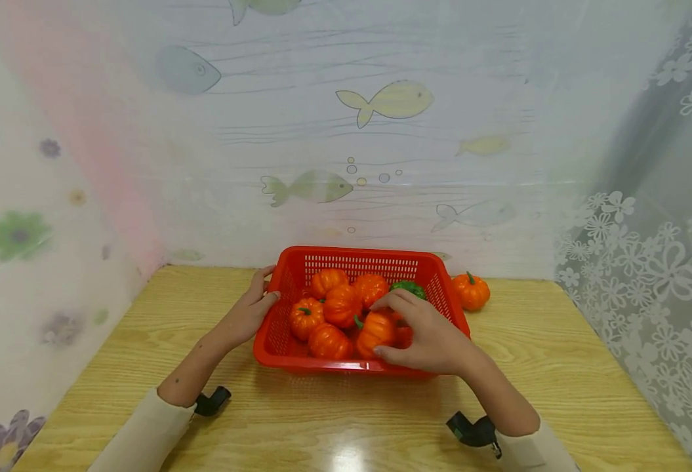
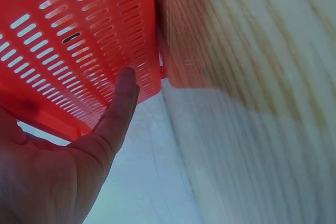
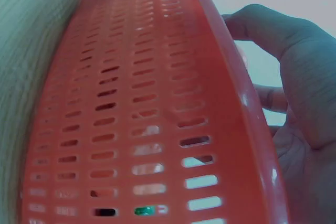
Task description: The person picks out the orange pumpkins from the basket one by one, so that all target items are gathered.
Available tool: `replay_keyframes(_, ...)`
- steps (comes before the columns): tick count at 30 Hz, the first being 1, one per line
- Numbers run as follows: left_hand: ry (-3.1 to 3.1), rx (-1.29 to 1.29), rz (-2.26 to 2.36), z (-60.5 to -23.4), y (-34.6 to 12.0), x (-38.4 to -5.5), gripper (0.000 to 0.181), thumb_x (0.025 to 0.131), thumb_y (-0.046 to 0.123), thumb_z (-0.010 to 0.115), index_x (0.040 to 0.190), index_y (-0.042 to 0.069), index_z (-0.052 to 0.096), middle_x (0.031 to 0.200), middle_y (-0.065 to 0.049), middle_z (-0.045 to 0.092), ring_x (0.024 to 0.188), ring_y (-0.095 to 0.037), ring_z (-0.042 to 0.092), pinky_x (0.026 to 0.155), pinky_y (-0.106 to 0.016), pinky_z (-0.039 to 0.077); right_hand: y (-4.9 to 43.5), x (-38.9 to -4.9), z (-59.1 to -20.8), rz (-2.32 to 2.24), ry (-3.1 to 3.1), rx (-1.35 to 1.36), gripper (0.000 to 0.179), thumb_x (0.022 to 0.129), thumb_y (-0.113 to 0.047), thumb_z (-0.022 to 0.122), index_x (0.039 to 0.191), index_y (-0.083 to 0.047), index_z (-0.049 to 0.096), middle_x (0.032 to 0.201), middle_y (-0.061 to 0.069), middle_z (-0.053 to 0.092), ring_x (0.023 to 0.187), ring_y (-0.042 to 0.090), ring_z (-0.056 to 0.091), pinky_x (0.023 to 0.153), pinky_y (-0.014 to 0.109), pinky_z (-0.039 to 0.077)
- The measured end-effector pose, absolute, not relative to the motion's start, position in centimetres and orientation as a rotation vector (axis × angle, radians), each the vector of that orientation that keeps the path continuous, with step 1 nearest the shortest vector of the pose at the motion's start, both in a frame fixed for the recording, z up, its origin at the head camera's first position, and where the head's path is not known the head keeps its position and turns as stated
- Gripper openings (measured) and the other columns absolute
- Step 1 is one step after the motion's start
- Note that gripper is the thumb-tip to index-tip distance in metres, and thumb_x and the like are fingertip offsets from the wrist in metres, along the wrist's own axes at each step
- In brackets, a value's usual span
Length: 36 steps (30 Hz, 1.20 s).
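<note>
Right hand (image 1: 431,334) curled around a glossy orange ribbed pumpkin (image 1: 375,333) inside the red slotted plastic basket (image 1: 316,364); left hand (image 1: 250,314) pinches its rim (image 1: 264,328), one finger straight. Smooth pumpkin could slip if gripped loosely; weak left-hand bracing might let basket skid.

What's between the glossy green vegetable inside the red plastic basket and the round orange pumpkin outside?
The basket's slotted right wall separates the green vegetable from the pumpkin in the head view.

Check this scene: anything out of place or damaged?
One orange pumpkin sits on the table, right of the red basket; odd because the other pumpkins are inside. No visible damage.
</note>
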<state>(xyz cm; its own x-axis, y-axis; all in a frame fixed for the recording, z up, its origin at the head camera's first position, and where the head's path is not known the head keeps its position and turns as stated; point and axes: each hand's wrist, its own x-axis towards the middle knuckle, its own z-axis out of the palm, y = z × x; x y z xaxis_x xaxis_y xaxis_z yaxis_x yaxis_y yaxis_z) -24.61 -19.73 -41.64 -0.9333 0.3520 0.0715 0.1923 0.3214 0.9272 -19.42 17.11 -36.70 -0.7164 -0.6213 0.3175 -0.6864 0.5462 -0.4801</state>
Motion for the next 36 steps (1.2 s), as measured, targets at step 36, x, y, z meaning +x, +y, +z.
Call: replay_keyframes(36,2.441,0.52,1.679,-42.0,-19.9,-24.9,0.064,0.115,0.018,0.038,0.168,0.007,0.006,0.141,-0.031,0.044,0.116,-0.042,0.067,0.09,-0.048,0.062,26.5,-22.9,-35.9,1.2,-2.609,0.659,0.071,0.09,-0.009,0.085,0.149,0.0,0.046,0.144,0.018,0.049,0.125,0.035,0.057,0.099,0.028,0.056)
